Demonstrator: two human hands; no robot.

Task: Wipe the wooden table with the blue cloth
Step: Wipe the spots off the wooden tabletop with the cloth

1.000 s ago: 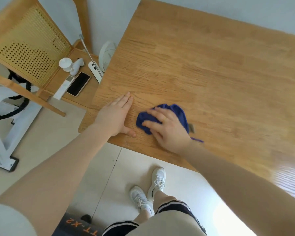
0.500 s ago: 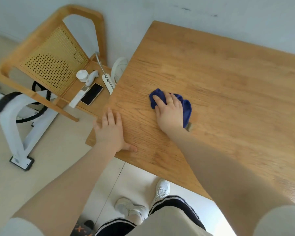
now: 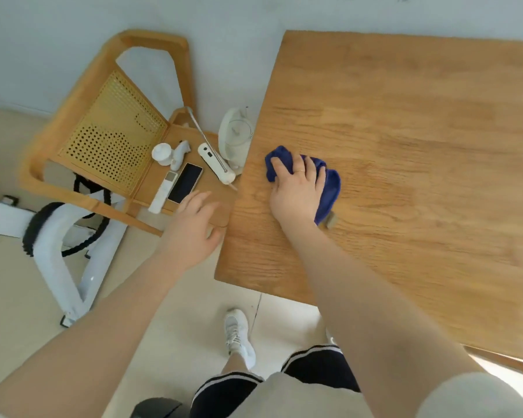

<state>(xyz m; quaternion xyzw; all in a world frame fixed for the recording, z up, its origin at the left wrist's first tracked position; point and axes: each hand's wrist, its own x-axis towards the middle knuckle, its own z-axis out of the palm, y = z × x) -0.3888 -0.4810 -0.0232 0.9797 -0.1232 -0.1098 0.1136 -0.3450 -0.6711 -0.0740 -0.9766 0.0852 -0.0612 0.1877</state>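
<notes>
The blue cloth [image 3: 329, 185] lies bunched on the wooden table [image 3: 405, 152] near its left edge. My right hand [image 3: 296, 191] presses flat on top of the cloth, fingers spread over it, a ring on one finger. My left hand [image 3: 194, 227] is off the table, blurred, hovering with fingers apart just left of the table's edge above the chair seat. It holds nothing.
A wooden chair [image 3: 109, 140] with a cane back stands left of the table. On its seat lie a black phone [image 3: 185, 182], a white remote [image 3: 163, 192], a white device [image 3: 216, 163] and a small white cup [image 3: 162, 153]. A white fan [image 3: 235, 137] leans by the table.
My right hand has pushed the cloth farther away and leftward along the table. My left hand has lifted off the table's corner and moved left, over the chair.
</notes>
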